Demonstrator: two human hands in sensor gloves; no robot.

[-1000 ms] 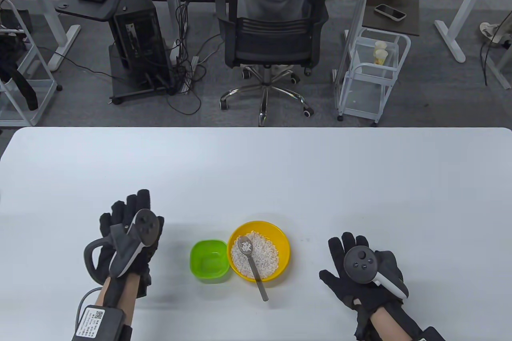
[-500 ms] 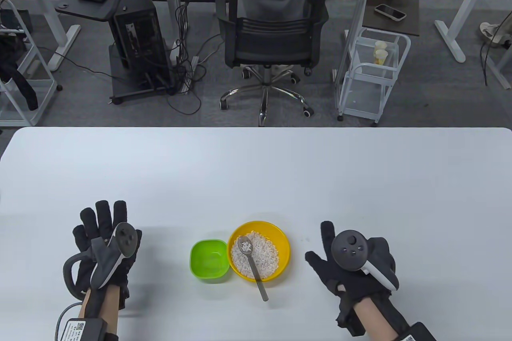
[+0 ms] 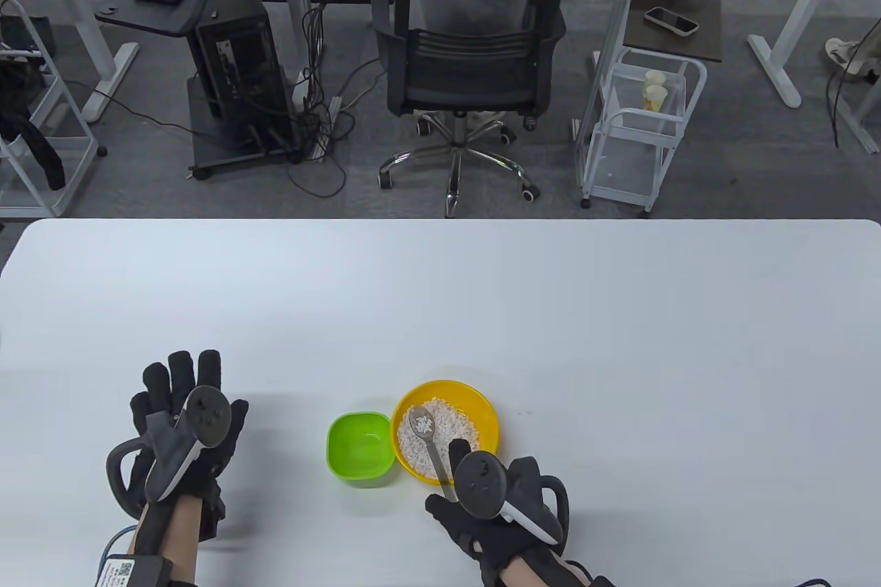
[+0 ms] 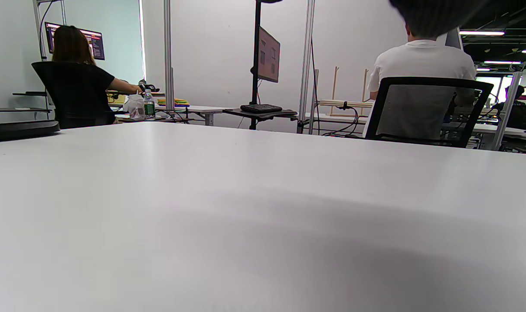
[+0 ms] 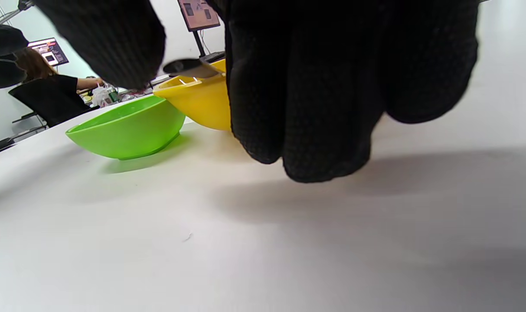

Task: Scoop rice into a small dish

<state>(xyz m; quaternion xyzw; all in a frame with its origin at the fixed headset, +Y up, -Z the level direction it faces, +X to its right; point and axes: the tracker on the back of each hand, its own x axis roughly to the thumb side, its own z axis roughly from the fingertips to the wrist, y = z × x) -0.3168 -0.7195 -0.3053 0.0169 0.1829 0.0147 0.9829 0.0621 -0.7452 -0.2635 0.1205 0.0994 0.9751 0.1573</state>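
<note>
My right hand (image 3: pixel 482 504) sits over the handle end of the grey metal spoon (image 3: pixel 428 439); whether it grips yet I cannot tell. The spoon's bowl lies ahead in the rice (image 3: pixel 447 439), in the round yellow plastic bowl (image 3: pixel 487 408). A careless tug could tip that bowl or flick grains onto the white bench (image 3: pixel 482 312). The small green plastic dish (image 3: pixel 358 446), ahead-left, seems empty. My left hand (image 3: pixel 182 435) rests spread, holding nothing. Only the right wrist view shows the bowl walls side-on; the table view shows the rice.

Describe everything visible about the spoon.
The spoon looks like grey metal, with an oval bowl and a slim straight handle. Its bowl lies on the rice in the yellow bowl, carrying a few grains; the handle slopes out over the near rim. The right hand covers the handle's end; whether it grips is unclear.
</note>
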